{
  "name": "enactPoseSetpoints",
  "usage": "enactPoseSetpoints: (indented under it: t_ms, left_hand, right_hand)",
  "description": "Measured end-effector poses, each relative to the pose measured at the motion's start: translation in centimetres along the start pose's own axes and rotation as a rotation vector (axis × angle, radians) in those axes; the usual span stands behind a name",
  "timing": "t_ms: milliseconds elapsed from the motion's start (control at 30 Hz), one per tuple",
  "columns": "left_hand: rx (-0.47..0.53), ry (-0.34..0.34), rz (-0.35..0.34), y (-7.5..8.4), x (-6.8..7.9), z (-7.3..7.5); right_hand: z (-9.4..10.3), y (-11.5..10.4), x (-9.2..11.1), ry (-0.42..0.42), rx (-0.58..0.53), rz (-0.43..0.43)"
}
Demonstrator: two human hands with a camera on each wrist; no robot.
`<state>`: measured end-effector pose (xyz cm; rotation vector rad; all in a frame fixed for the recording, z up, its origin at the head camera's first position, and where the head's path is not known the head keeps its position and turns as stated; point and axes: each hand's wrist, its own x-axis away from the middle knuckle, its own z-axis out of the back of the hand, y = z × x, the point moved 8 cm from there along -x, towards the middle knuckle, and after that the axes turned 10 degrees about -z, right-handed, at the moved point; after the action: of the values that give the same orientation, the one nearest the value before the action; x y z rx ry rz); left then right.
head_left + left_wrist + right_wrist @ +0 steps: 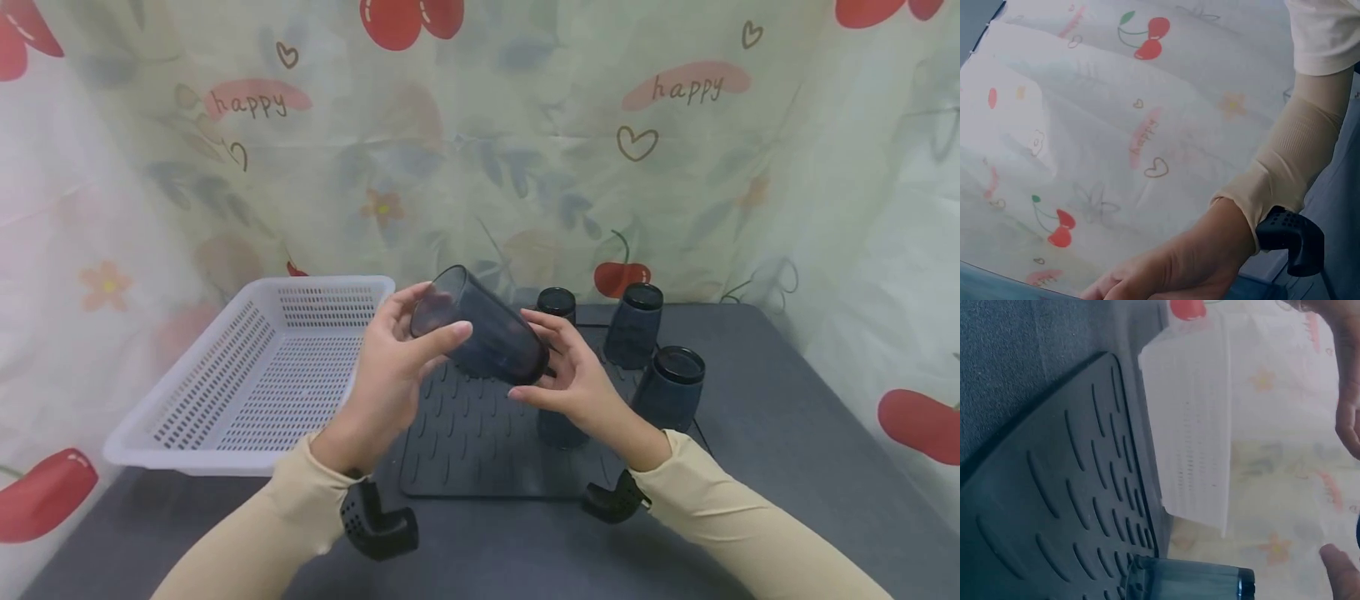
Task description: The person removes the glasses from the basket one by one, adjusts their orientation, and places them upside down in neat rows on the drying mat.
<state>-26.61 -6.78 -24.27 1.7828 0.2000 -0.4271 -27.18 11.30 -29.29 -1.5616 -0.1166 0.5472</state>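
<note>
A dark, see-through drinking glass (491, 337) is held tilted in the air above a dark ribbed drying mat (468, 442). Its mouth points up and left, its base down and right. My left hand (390, 367) grips the mouth end, thumb on the near side and the other fingers partly hidden behind. Around the base end curl the fingers of my right hand (573, 371). In the left wrist view, only the back of the left hand (1175, 269) shows at the bottom. The right wrist view catches one upturned glass (1191, 579) on the mat.
Several matching glasses stand upside down at the mat's right side, among them a rear glass (633, 325) and a front glass (670, 392). One is partly behind the right hand. Left of the mat sits a white slotted basket (187, 462). A printed curtain (465, 183) hangs behind.
</note>
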Motion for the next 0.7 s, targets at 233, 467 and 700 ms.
enactPoseSetpoints:
  t_ms: [233, 467, 700]
  left_hand:
    - [0.017, -0.015, -0.003, -0.4, 0.2, -0.8]
    - [0.065, -0.021, 0.011, -0.9, 0.3, -0.7]
    - [0.106, -0.084, 0.037, -1.7, 0.4, -0.5]
  right_hand:
    - [0.1, 0.2, 0.3, 0.056, 0.011, -0.003]
    - [0.3, -0.5, 0.6, 0.068, -0.010, 0.029]
    - [0.9, -1.1, 0.9, 0.091, 0.011, 0.055]
